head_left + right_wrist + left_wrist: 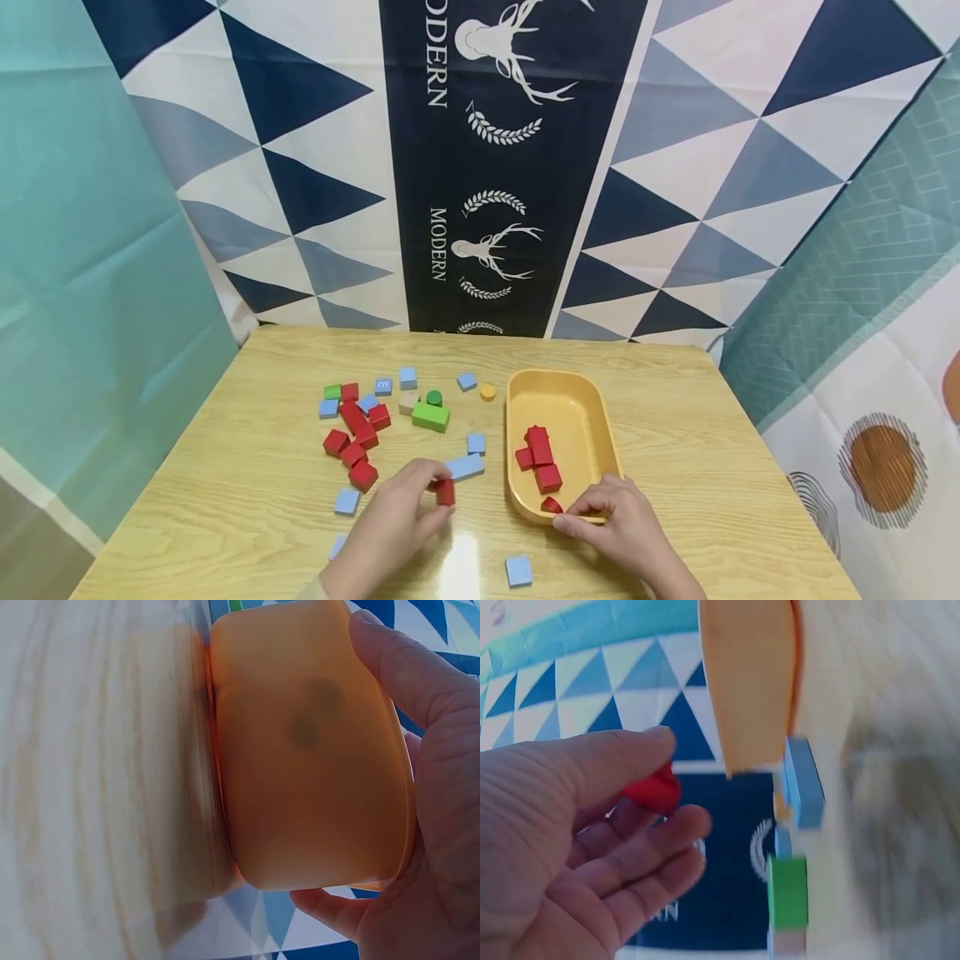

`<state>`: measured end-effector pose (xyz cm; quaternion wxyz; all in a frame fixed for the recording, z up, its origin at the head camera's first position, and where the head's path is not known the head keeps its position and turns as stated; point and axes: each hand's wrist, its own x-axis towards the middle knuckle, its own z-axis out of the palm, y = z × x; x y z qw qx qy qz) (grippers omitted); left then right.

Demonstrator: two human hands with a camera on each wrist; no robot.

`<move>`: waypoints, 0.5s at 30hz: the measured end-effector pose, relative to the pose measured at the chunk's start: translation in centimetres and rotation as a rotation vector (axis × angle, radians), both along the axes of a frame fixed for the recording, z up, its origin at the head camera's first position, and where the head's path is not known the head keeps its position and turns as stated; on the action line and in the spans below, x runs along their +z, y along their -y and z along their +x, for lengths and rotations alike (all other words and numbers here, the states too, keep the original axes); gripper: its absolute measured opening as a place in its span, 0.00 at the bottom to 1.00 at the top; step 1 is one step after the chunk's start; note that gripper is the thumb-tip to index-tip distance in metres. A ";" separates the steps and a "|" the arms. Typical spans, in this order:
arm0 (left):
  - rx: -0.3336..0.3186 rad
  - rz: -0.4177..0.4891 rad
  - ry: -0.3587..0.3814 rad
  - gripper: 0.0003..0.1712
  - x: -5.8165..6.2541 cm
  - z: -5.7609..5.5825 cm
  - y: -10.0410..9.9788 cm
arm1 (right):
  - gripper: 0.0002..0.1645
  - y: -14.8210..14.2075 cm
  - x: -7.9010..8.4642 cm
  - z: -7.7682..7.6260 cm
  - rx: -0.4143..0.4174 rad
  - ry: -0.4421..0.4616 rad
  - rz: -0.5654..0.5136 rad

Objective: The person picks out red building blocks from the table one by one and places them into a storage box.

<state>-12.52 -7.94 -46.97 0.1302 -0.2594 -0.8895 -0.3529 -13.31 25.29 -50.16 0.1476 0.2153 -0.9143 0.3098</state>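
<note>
My left hand [401, 514] pinches a red block [446, 492] between thumb and fingers, held over the table left of the yellow bin. The same red block [656, 791] shows between thumb and fingers in the left wrist view. At the near rim of the yellow bin [611, 442], my right hand [617, 521] grips the edge, thumb outside and fingers over the rim. Inside the bin lie several red blocks [539, 446] and a small red piece [551, 505] near the right fingers. In the right wrist view the bin's outer wall [315, 787] hides its contents.
Several red blocks [363, 476] are clustered on the table's left. Blue blocks [518, 572] are scattered around, one long blue block [465, 467] beside the left hand. Farther back are a green block [431, 417], a green cylinder [434, 397] and a yellow round piece [488, 392].
</note>
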 end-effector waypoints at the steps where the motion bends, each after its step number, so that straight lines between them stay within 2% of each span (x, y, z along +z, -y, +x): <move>1: -0.025 0.022 -0.011 0.17 0.0 -0.4 -0.7 | 0.11 0.0 0.0 0.0 -0.002 0.000 0.001; 5: -0.119 0.100 -0.006 0.18 -0.1 -1.9 -3.6 | 0.11 -0.1 -0.1 -0.1 -0.013 0.005 0.003; 8: -0.158 0.118 0.027 0.18 -0.5 -2.8 -5.5 | 0.10 0.0 -0.2 -0.1 -0.013 0.018 0.005; 11: -0.172 0.101 0.061 0.19 -1.1 -3.3 -6.8 | 0.10 0.1 -0.3 -0.1 -0.005 0.019 0.008; 15: -0.165 0.091 0.082 0.20 -1.8 -3.8 -7.7 | 0.10 0.0 -0.3 -0.1 -0.001 -0.017 0.006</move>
